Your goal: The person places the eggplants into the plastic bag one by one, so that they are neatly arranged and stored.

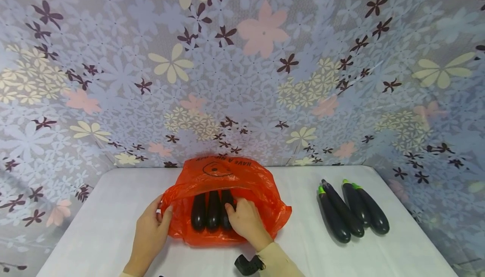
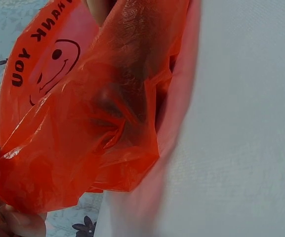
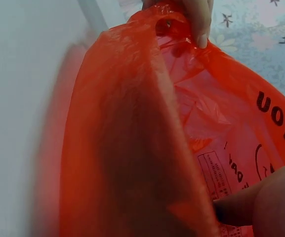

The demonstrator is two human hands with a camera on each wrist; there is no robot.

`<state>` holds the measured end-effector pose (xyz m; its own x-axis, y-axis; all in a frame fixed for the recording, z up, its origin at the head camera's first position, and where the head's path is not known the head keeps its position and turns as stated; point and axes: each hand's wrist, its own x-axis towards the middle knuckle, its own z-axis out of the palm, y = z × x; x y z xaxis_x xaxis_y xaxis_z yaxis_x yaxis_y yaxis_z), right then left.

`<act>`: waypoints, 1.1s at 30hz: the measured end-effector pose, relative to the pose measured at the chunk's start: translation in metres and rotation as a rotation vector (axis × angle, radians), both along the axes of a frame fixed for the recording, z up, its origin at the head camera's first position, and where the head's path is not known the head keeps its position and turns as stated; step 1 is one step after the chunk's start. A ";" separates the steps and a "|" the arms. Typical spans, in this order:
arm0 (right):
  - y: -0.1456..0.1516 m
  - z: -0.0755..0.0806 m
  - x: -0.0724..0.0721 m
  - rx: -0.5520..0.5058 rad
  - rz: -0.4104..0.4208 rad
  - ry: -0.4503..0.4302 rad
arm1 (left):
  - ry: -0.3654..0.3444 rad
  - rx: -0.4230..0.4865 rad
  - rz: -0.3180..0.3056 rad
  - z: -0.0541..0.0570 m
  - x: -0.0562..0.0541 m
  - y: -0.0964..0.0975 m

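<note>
A red plastic bag point(image 1: 231, 239) lies on the table with its mouth held wide. My left hand point(image 1: 150, 226) pinches the bag's left edge between thumb and fingers; the left wrist view shows these fingertips point(image 2: 26, 224) on the crumpled plastic. Inside, three dark eggplants lie side by side, the middle one point(image 1: 213, 216) between the other two. My right hand point(image 1: 246, 222) reaches into the mouth and grips the rightmost eggplant point(image 1: 225, 220), thumb on its near side and the other fingers mostly hidden. The right wrist view has the right thumb point(image 3: 273, 202) at the bag's opening.
Several more eggplants point(image 1: 333, 218) lie in a group on the right side of the white table point(image 1: 303, 251). Behind the table stands a flower-patterned backdrop point(image 1: 242, 79). A black wrist device point(image 1: 246, 265) shows beside the right sleeve point(image 1: 280, 262).
</note>
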<state>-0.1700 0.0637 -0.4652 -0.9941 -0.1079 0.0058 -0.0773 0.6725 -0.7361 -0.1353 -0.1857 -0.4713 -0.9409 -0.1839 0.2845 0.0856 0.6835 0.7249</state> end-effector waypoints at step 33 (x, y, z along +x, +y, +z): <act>0.005 0.017 0.020 0.097 0.050 0.189 | 0.078 -0.001 0.009 -0.002 0.000 0.001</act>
<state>-0.1496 0.0684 -0.4481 -0.9698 -0.1658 0.1790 -0.2427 0.7314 -0.6373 -0.1348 -0.1844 -0.4736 -0.9140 -0.1921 0.3573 0.1355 0.6856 0.7152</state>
